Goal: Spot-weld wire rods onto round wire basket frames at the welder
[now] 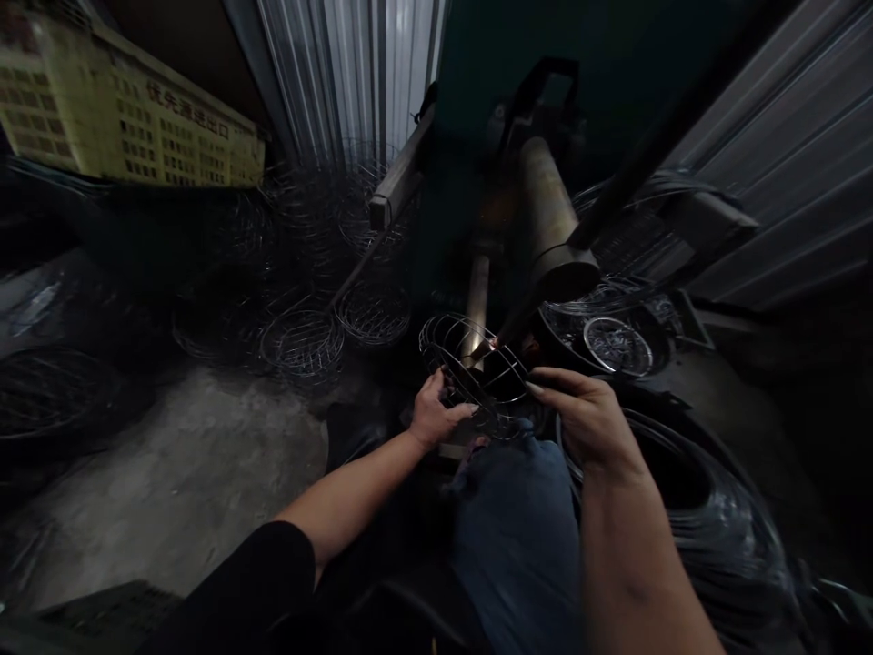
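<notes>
From the head camera, we hold a wire basket (474, 373) under the machine's tip (495, 346), above our lap. Our left hand (436, 414), forearm angled in, curls closed on its near rim. Our right hand (587, 418), wrist straight and fingers outstretched, touches the right edge. In this gloom we cannot tell whether it grips. More baskets (304, 341) lie on the floor to the left.

A yellow signboard (129, 109) stood at the upper left of the dim workshop, against the dark back wall. A line of red Chinese characters (187, 111) ran along its upper right part and appeared to read 优先通道出口, though the fourth character was blurred and uncertain. Below and to the left of that line, the board carried blocks of small dark print in rows, too small to read
</notes>
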`<state>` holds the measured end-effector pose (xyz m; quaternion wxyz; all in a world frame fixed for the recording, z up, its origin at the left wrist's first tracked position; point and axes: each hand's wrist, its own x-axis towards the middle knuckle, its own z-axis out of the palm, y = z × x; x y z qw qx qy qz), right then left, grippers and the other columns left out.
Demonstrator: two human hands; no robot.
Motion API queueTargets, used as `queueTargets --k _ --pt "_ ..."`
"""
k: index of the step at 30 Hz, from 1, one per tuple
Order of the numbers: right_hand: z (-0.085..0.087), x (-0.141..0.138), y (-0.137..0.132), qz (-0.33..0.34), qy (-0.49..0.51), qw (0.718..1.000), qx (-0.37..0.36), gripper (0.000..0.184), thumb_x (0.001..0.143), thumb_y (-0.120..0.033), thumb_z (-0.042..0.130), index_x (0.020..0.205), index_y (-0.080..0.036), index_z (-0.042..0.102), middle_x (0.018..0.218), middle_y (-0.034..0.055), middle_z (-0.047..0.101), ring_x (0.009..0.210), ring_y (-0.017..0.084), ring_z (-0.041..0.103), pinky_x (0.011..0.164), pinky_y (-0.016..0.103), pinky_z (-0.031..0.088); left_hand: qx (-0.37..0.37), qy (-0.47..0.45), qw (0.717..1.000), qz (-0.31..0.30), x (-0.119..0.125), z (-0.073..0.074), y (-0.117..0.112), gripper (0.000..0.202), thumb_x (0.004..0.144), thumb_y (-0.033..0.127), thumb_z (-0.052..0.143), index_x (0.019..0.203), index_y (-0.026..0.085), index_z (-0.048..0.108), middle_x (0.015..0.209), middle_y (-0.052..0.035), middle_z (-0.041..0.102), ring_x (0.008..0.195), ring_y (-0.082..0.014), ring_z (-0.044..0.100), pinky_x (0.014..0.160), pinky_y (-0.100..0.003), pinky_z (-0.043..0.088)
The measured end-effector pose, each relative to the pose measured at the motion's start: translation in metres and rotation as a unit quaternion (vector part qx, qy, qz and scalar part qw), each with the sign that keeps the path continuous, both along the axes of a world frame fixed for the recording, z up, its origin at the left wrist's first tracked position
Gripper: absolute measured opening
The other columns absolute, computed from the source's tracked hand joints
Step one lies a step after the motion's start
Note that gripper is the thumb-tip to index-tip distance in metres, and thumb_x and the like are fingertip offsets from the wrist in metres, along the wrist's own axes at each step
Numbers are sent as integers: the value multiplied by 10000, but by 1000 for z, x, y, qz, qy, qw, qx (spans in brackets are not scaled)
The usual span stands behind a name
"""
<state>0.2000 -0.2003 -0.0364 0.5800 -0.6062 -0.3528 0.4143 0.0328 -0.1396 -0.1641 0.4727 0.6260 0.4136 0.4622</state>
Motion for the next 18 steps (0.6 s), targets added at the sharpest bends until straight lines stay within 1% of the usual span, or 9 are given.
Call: queueTargets --k 2,4,7,9,11,14,16,18 --pt "5 -3 4 1 3 1000 0 362 442 -349 913 737 -206 759 689 30 705 611 173 620 592 294 499 -14 -11 1000 3 1 1 0 668 596 281 801 1208 140 572 1081 -83 585 992 -213 603 896 -376 529" --pt "5 -1 3 1 17 1000 -2 375 427 -357 920 729 -207 756 689 29 705 609 169 623 593 289 503 -27 -19 999 0 1 1 -1 668 590 282 806 1202 147 577 1078 -79 587 984 -212 601 892 -380 528" --pt "-3 9 -9 18 60 997 -39 414 440 -370 922 791 -220 762 689 33 708 602 165 632 580 278 510 -46 -32 998 -14 1 3 -5 639 597 270 802 1188 156 588 1069 -68 593 973 -198 601 874 -354 532" --pt "-10 16 -18 27 73 995 -66 420 422 -363 927 781 -217 763 688 43 711 601 179 643 577 291 521 -59 -41 997 -24 1 5 -7 621 600 262 801 1177 161 594 1059 -61 600 960 -189 607 857 -333 536" --pt "-15 20 -25 23 67 995 -65 402 400 -344 931 740 -213 760 701 47 716 620 192 652 596 305 531 -72 -52 996 -32 1 6 -9 605 600 263 804 1159 157 599 1040 -58 607 920 -178 618 824 -316 544" --pt "-16 21 -27 19 50 997 -53 376 418 -323 925 739 -212 764 690 37 709 601 169 638 586 278 517 -87 -66 993 -38 1 8 -11 587 614 265 796 1153 152 593 1039 -61 606 879 -164 626 786 -298 552" --pt "-16 21 -26 21 41 997 -64 378 412 -311 926 737 -201 766 674 42 704 576 159 625 560 266 502 -89 -72 993 -33 1 8 -10 614 608 255 799 1173 149 582 1061 -65 594 904 -168 621 809 -303 547" --pt "-16 21 -25 17 29 997 -69 391 396 -320 927 728 -192 766 676 53 704 578 172 625 550 279 499 -88 -74 993 -24 1 7 -9 659 583 247 811 1190 145 576 1067 -65 584 933 -178 613 842 -318 539"
